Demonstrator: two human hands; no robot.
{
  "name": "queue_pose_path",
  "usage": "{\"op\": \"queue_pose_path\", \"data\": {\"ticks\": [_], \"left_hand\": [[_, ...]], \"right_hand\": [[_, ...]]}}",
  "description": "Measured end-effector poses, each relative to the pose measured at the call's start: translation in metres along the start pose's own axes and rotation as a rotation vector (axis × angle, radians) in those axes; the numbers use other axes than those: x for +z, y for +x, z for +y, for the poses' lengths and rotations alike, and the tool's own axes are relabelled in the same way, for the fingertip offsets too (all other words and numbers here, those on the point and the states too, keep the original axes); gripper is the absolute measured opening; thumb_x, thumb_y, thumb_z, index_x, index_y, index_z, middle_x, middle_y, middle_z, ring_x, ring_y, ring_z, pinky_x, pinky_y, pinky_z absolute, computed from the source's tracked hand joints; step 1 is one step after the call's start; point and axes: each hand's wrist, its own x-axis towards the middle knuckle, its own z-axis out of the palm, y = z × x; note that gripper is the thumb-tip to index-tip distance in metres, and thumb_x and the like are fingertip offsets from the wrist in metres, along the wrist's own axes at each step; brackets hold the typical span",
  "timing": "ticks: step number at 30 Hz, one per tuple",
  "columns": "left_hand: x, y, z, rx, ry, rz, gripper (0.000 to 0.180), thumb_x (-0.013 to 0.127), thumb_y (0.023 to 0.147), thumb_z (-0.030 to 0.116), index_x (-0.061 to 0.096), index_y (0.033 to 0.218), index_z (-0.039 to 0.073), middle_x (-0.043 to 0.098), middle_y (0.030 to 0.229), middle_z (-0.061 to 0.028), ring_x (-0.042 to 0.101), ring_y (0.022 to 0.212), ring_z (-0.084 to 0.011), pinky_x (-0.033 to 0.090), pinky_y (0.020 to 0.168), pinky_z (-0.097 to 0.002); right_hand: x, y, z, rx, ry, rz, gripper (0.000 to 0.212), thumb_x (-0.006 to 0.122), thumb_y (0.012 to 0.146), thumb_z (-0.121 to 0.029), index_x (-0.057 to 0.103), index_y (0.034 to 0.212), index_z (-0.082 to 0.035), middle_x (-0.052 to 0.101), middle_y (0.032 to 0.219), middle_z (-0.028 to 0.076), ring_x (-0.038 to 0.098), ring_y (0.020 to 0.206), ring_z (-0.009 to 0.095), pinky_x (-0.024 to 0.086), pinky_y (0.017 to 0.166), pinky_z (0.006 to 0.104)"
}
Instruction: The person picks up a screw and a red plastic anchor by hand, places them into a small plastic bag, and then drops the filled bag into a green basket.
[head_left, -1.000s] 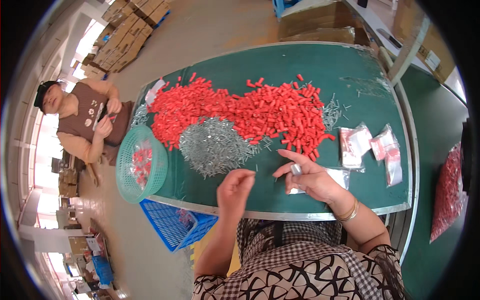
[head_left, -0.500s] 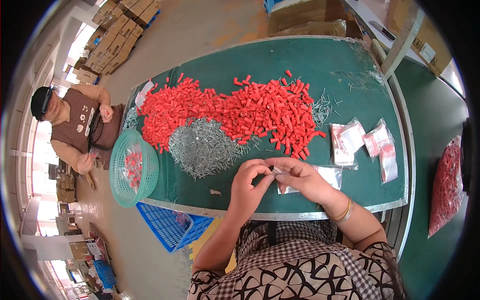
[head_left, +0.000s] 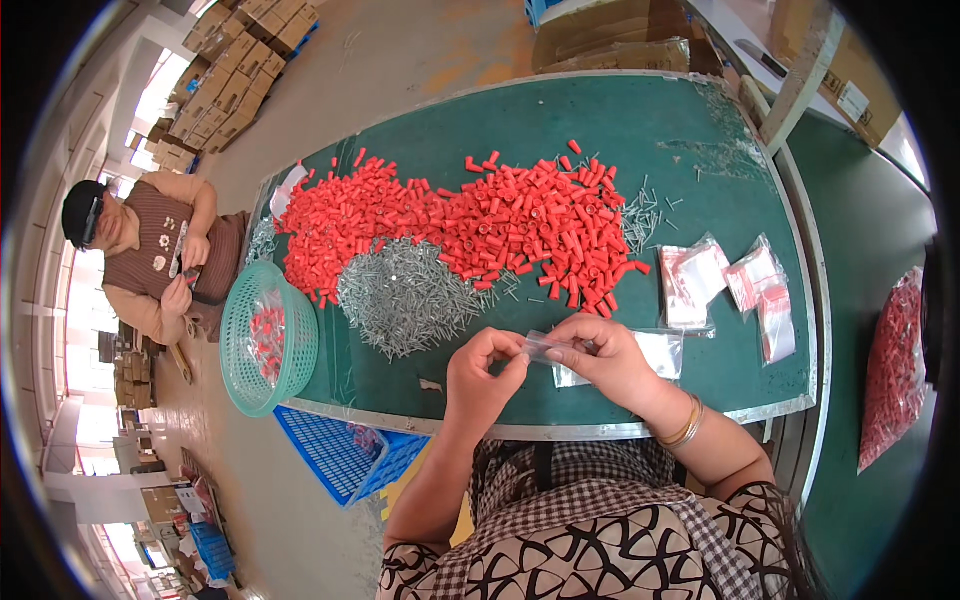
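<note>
Between my left hand [head_left: 484, 378] and my right hand [head_left: 608, 358] is a small clear plastic bag [head_left: 541, 345]. Both hands pinch it with thumb and fingers, near the front edge of the table. A stack of flat clear bags [head_left: 656, 354] lies under and beside my right hand. Beyond my hands spreads a large heap of small red, hollow plastic caps [head_left: 545, 222]. A pile of thin silver screws or nails [head_left: 405, 300] lies left of my hands, against the heap's near side; their exact kind is too small to tell.
More flat bags [head_left: 692, 285] lie on the green table [head_left: 640, 120] at the right. A mint-green basket [head_left: 300, 365] holding a filled bag stands at the left edge. A blue crate [head_left: 335, 455] sits below it. Another person [head_left: 150, 245] works at the far left.
My hands have lowered slightly and the left has drawn away leftward, so the clear bag now shows stretched between them. At the left, the other person's hands have come together.
</note>
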Motion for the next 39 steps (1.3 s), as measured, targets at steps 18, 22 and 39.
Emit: {"op": "queue_pose_path", "data": {"ticks": [18,22,39], "left_hand": [[0.007,-0.001,0.010,-0.081,0.086,-0.032,0.006,0.067,0.084,0.002,0.063,0.088,-0.002,0.060,0.076,0.0019,0.054,0.068,-0.0034,0.044,0.061,-0.0180],[0.006,0.001,0.006,0.008,0.170,-0.043,0.007,0.067,0.085,0.006,0.064,0.085,-0.001,0.059,0.077,0.0002,0.054,0.066,-0.0051,0.043,0.060,-0.0199],[0.013,0.000,0.000,-0.044,0.013,0.004,0.007,0.062,0.087,0.001,0.062,0.094,-0.001,0.062,0.082,-0.0015,0.057,0.069,-0.0062,0.048,0.061,-0.0209]], "right_hand": [[0.003,-0.003,-0.015,0.074,-0.107,0.067,0.012,0.064,0.088,-0.011,0.064,0.094,-0.001,0.065,0.075,0.003,0.056,0.066,0.007,0.046,0.059,0.0246],[0.002,-0.003,-0.009,-0.048,-0.118,0.060,0.011,0.066,0.087,-0.012,0.066,0.086,-0.001,0.063,0.071,0.004,0.056,0.063,0.008,0.045,0.056,0.0254],[0.001,0.000,-0.004,0.005,-0.063,0.115,0.017,0.066,0.088,-0.019,0.068,0.084,-0.002,0.058,0.070,0.004,0.053,0.065,0.009,0.043,0.058,0.0257]]}}
